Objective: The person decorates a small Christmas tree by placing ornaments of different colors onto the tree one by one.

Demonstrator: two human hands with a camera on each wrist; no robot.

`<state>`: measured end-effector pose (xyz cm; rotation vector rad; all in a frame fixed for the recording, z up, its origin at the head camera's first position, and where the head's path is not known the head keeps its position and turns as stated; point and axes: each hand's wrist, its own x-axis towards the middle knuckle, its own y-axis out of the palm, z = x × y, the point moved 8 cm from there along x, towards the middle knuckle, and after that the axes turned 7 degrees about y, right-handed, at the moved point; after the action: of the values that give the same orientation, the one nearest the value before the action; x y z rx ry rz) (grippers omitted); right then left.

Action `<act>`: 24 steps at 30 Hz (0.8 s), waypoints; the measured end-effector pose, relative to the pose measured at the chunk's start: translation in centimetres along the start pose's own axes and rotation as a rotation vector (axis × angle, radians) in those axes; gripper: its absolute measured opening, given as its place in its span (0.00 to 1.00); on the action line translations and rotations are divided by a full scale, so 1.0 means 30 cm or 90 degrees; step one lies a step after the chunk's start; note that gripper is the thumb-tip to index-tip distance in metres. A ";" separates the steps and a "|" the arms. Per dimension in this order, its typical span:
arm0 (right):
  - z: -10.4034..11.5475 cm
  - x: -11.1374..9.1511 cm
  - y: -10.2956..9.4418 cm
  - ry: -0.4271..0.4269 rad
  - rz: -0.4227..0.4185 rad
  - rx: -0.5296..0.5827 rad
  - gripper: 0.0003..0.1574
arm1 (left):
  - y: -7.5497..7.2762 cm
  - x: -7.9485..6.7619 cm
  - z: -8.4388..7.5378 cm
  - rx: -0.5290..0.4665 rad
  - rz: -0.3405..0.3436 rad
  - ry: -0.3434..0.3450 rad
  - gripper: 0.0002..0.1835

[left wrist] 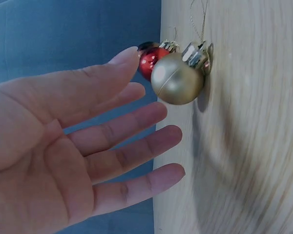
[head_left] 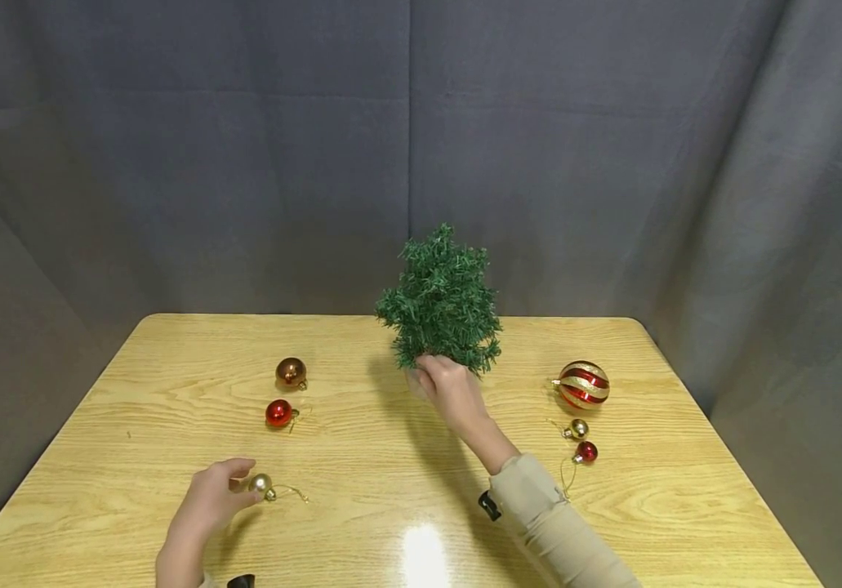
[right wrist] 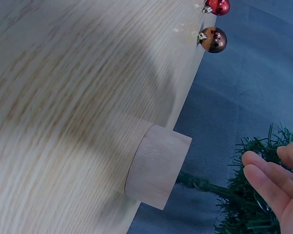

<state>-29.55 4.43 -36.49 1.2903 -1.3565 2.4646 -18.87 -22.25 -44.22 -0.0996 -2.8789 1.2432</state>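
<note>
One green tree [head_left: 441, 294], upright, tip up

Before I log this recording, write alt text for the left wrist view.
A left hand, palm toward the camera, is close to a matte gold Christmas bauble on a wood-grain table, with a shiny red bauble and a partly hidden dark bauble behind it.
</note>
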 end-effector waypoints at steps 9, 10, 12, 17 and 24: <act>0.003 0.003 -0.003 -0.003 -0.001 0.003 0.08 | 0.024 0.013 0.008 0.020 0.014 -0.003 0.19; 0.004 0.004 -0.003 -0.004 -0.001 0.004 0.08 | 0.026 0.014 0.010 0.024 0.015 -0.004 0.19; 0.007 0.006 -0.003 -0.005 0.000 0.003 0.10 | 0.026 0.015 0.012 0.029 0.014 -0.004 0.18; 0.010 0.011 -0.001 -0.003 0.001 -0.003 0.11 | 0.028 0.019 0.016 0.041 0.006 -0.003 0.18; 0.014 0.017 0.000 -0.003 -0.006 -0.011 0.11 | 0.037 0.025 0.014 0.065 0.000 0.004 0.14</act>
<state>-29.62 3.96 -36.02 1.2957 -1.3672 2.4400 -19.56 -21.74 -45.33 -0.1036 -2.8042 1.3835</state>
